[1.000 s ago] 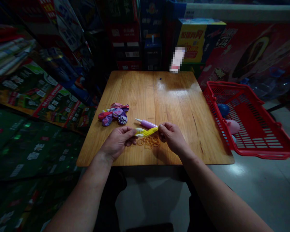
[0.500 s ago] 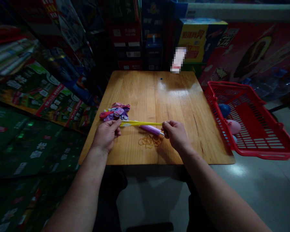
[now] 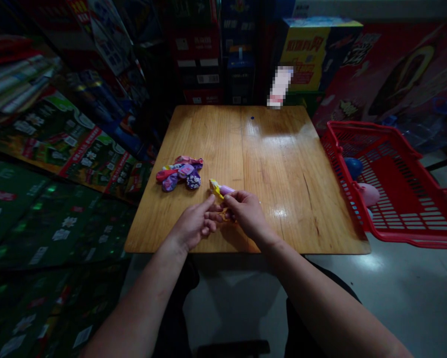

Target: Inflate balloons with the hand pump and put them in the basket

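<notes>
A limp yellow balloon (image 3: 216,188) with a pale patterned end sticks up between my two hands over the front of the wooden table. My right hand (image 3: 244,211) pinches its lower part between thumb and finger. My left hand (image 3: 195,222) has its thumb against the balloon, the other fingers loosely curled beneath. Behind my right fingers lies a purple tube, seemingly a hand pump (image 3: 226,190), mostly covered. Tan rubber bands (image 3: 225,212) show only in part among my fingers. Left of the hands is a pile of flat purple, pink and red balloons (image 3: 180,175).
The wooden table (image 3: 275,159) has a small blue dot near its back edge. A red shopping basket (image 3: 405,238) stands at its right, with blue and pink inflated balloons (image 3: 368,194) inside. Stacked green cartons (image 3: 59,219) line the left; boxes (image 3: 305,54) stand behind.
The yellow balloon was stretched sideways between my hands and is now slack. Both hands have come together, covering most of the purple tube and the rubber bands. The view has shifted slightly.
</notes>
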`<state>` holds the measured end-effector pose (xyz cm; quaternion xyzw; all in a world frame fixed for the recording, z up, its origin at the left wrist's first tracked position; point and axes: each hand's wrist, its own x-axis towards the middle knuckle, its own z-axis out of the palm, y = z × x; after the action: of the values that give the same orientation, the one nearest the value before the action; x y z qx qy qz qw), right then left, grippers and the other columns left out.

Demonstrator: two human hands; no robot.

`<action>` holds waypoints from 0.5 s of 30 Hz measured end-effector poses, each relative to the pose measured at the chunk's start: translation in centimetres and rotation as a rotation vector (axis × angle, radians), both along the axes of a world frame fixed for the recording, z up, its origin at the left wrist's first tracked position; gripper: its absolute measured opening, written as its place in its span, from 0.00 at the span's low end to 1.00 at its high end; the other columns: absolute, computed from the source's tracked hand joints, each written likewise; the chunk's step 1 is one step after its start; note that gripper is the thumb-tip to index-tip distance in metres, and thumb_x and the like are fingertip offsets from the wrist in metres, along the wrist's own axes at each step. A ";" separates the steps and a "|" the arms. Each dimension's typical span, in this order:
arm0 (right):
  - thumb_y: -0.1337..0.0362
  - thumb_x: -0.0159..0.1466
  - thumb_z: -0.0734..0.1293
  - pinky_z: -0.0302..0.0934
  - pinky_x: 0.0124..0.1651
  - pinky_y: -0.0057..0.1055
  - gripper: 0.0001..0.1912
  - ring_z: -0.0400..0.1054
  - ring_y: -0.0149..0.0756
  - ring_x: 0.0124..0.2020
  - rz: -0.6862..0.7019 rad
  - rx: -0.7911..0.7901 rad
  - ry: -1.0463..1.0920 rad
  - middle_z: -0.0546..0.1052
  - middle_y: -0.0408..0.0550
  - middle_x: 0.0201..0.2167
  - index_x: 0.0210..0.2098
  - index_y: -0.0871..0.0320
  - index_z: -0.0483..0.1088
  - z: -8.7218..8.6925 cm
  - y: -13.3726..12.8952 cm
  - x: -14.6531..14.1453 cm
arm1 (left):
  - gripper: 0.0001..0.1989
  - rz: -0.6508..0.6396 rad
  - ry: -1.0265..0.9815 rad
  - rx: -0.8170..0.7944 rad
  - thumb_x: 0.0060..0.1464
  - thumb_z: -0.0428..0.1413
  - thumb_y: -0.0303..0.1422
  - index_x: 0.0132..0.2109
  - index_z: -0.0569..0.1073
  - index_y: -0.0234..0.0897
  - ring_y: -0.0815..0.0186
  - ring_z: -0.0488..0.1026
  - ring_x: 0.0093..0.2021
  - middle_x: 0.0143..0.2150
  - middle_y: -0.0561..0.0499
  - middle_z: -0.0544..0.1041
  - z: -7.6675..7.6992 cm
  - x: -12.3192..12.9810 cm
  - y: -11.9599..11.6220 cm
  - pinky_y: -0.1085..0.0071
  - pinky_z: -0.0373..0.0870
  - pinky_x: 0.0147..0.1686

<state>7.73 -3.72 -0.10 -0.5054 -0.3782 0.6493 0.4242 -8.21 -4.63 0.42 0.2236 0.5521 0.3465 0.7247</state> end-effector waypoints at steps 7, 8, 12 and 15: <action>0.54 0.65 0.67 0.59 0.24 0.27 0.12 0.64 0.27 0.20 0.049 0.164 -0.104 0.76 0.45 0.28 0.34 0.57 0.72 -0.2 -0.4 -0.3 | 0.13 0.155 -0.202 0.170 0.48 0.69 0.32 0.41 0.80 0.32 0.79 0.67 0.23 0.34 0.50 0.78 -0.4 1.2 0.7 0.84 0.53 0.16; 0.54 0.66 0.66 0.61 0.27 0.28 0.12 0.66 0.29 0.23 0.031 0.231 -0.194 0.77 0.46 0.30 0.36 0.57 0.73 0.0 -0.5 0.0 | 0.14 0.194 -0.203 0.185 0.47 0.69 0.32 0.41 0.80 0.33 0.78 0.69 0.25 0.35 0.50 0.78 -0.4 1.0 1.0 0.83 0.55 0.17; 0.58 0.67 0.65 0.63 0.42 0.38 0.10 0.70 0.40 0.38 -0.063 0.566 -0.781 0.78 0.53 0.37 0.40 0.56 0.76 0.5 -0.4 2.3 | 0.12 0.314 -0.234 0.207 0.48 0.69 0.32 0.41 0.79 0.34 0.74 0.74 0.28 0.34 0.51 0.79 -0.3 0.0 2.0 0.81 0.62 0.22; 0.61 0.63 0.68 0.61 0.48 0.43 0.13 0.68 0.49 0.45 0.006 0.663 -1.102 0.77 0.58 0.42 0.46 0.59 0.75 -0.2 -0.1 4.0 | 0.10 0.367 -0.278 0.182 0.49 0.68 0.29 0.39 0.79 0.35 0.73 0.75 0.29 0.33 0.53 0.79 -0.3 -0.5 2.5 0.81 0.65 0.23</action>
<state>11.74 -3.81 -0.26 -0.6060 -0.7228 0.1440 0.2995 -8.76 -2.16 0.16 0.1341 0.4448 0.5478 0.6957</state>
